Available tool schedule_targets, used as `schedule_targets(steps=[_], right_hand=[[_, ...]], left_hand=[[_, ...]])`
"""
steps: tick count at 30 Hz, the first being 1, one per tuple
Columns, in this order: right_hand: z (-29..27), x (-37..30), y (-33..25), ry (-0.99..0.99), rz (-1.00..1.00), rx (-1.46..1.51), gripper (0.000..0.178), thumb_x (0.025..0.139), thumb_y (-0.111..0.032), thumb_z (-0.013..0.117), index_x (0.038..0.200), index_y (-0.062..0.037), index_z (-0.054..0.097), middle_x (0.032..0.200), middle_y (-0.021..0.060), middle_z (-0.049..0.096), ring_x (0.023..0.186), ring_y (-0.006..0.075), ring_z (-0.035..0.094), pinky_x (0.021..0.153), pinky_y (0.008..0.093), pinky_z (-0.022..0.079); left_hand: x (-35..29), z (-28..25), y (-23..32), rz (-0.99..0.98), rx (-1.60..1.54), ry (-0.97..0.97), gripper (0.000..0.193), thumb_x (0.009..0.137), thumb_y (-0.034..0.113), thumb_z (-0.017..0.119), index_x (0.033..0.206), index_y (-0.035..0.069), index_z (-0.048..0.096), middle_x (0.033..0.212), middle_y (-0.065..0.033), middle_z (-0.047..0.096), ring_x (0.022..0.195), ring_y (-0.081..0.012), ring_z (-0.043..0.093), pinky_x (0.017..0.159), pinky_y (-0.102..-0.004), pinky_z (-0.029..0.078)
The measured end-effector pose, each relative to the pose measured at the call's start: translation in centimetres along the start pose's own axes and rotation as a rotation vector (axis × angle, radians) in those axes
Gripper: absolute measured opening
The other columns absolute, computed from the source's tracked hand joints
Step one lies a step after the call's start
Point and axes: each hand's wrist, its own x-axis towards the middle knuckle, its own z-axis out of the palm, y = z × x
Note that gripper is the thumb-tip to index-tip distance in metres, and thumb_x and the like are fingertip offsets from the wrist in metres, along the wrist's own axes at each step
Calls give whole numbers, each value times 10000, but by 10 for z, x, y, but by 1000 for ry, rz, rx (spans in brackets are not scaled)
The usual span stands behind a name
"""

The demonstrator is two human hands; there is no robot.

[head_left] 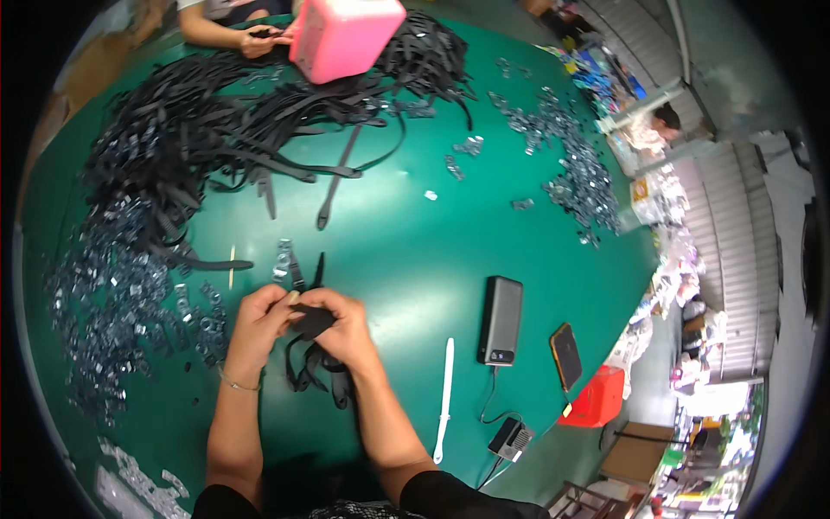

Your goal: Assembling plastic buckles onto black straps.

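Observation:
My left hand (258, 327) and my right hand (347, 327) meet above the near part of the green table (406, 259). Their fingers are closed on a black strap (313, 322), pinched between the thumbs and fingertips. Strap ends stick out beyond the fingers, and loops of black strap (318, 374) hang below between my wrists. A clear plastic clip (283, 261) lies just past my left fingertips; I cannot tell whether it is joined to the strap. Left of my left hand spreads a heap of clear plastic clips (112, 303). My fingers hide the exact grip.
A heap of black straps (190, 130) covers the far left. More clear clips (579, 173) lie far right. At right are a black power bank (501, 320) with a cable, a phone (566, 356) and a white strap (446, 389). Across the table, a person's hand (258, 41) is beside a pink container (346, 39).

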Motion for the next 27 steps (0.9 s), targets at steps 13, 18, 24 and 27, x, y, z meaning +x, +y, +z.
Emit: schedule_targets(steps=[13, 18, 24, 27], right_hand=[[2, 0, 0, 82, 16, -108, 191, 603, -27, 684, 711, -1, 528, 594, 56, 528, 554, 84, 486, 504, 235, 400], [2, 0, 6, 72, 38, -106, 182, 616, -22, 684, 716, -1, 534, 612, 43, 537, 574, 70, 486, 510, 226, 397], [-1, -1, 7, 48, 47, -143, 152, 668, 4, 669, 761, 6, 549, 655, 20, 558, 630, 52, 512, 555, 208, 420], [0, 1, 6, 51, 33, -62, 81, 749, -1, 603, 813, 12, 555, 670, 32, 551, 632, 69, 509, 562, 218, 416]], left_hand=[[7, 2, -22, 153, -177, 158, 215, 860, 177, 569, 691, 74, 484, 556, 82, 372, 459, 1, 269, 411, -187, 175], [7, 2, -25, 175, -176, 211, 207, 868, 197, 559, 717, 78, 480, 550, 82, 356, 453, -2, 260, 409, -192, 168], [8, 2, -21, 173, -89, 241, 220, 893, 232, 516, 733, 86, 473, 540, 59, 378, 441, -16, 320, 392, -175, 228], [9, 1, -18, 157, -76, 219, 223, 899, 231, 504, 736, 83, 471, 537, 53, 378, 439, -18, 329, 387, -173, 246]])
